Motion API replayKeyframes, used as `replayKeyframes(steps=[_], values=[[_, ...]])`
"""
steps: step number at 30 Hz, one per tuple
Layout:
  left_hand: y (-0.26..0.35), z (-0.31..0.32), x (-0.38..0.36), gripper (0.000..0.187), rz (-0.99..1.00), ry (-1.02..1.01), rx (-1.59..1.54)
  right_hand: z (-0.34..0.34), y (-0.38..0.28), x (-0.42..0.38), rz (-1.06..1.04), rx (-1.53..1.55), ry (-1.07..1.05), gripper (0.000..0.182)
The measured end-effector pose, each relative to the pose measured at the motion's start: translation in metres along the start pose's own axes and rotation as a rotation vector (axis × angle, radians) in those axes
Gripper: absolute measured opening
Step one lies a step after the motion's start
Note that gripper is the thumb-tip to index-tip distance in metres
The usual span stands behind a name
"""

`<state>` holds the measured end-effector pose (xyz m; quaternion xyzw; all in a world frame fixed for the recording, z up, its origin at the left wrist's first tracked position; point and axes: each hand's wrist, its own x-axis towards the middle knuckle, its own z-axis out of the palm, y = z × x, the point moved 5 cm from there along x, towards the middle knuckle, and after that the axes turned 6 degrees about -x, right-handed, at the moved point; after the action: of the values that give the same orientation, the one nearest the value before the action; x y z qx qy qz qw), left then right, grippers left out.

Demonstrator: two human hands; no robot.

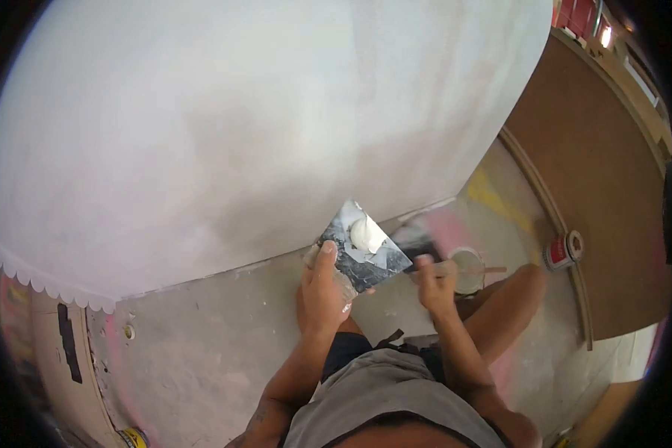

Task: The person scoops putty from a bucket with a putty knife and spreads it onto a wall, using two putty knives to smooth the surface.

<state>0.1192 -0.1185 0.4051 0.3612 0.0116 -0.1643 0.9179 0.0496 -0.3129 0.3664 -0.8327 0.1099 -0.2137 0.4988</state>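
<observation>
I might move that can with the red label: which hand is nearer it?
Right. The right hand is left of the can in view; the left hand is farther left, holding the dark plate.

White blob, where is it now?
The white blob sits on the dark board in the left hand, near the middle of the head view, left of the right hand.

Paste (366, 236) on plate (363, 275), can (558, 253) at right

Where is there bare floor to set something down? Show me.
Free: the floor between the white panel and the left forearm. Crowded: the right side, where the right hand, tub, bent knee and can take up room.
</observation>
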Motion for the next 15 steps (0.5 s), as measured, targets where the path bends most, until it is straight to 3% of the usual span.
replayKeyframes(steps=[1,2,4,5,6,8,10,11,13,15], values=[[0.0,0.002,0.006,0.038,0.008,-0.002,0.001,0.001,0.013,-0.004,0.252,0.489,0.394,0.031],[0.001,0.004,0.011,0.04,0.079,-0.077,-0.084,-0.004,0.01,0.0,0.252,0.495,0.392,0.031],[0.004,0.01,0.007,0.043,0.167,-0.176,-0.158,-0.017,-0.037,0.005,0.376,1.353,0.109,0.027],[0.009,0.011,0.01,0.046,0.313,-0.311,-0.009,-0.012,-0.048,0.002,0.464,1.381,-0.035,0.025],[0.016,0.01,0.015,0.051,0.454,-0.443,0.136,-0.004,-0.056,0.006,0.454,1.384,-0.031,0.025],[0.024,0.005,0.027,0.05,0.445,-0.491,0.168,0.023,-0.074,0.012,0.551,1.272,-0.336,0.024],[0.037,0.034,0.014,0.047,0.911,-0.743,0.832,0.029,-0.08,0.017,0.56,1.347,-0.36,0.024],[0.036,0.036,0.013,0.048,0.914,-0.714,0.871,0.027,-0.086,0.019,0.583,1.419,-0.399,0.025],[0.038,0.027,0.017,0.058,0.739,-0.663,1.093,0.008,-0.087,0.032,0.496,1.436,-0.4,0.024],[0.016,-0.004,0.018,0.063,0.619,-0.988,1.711,-0.012,-0.084,0.045,0.482,1.327,-0.405,0.028]])
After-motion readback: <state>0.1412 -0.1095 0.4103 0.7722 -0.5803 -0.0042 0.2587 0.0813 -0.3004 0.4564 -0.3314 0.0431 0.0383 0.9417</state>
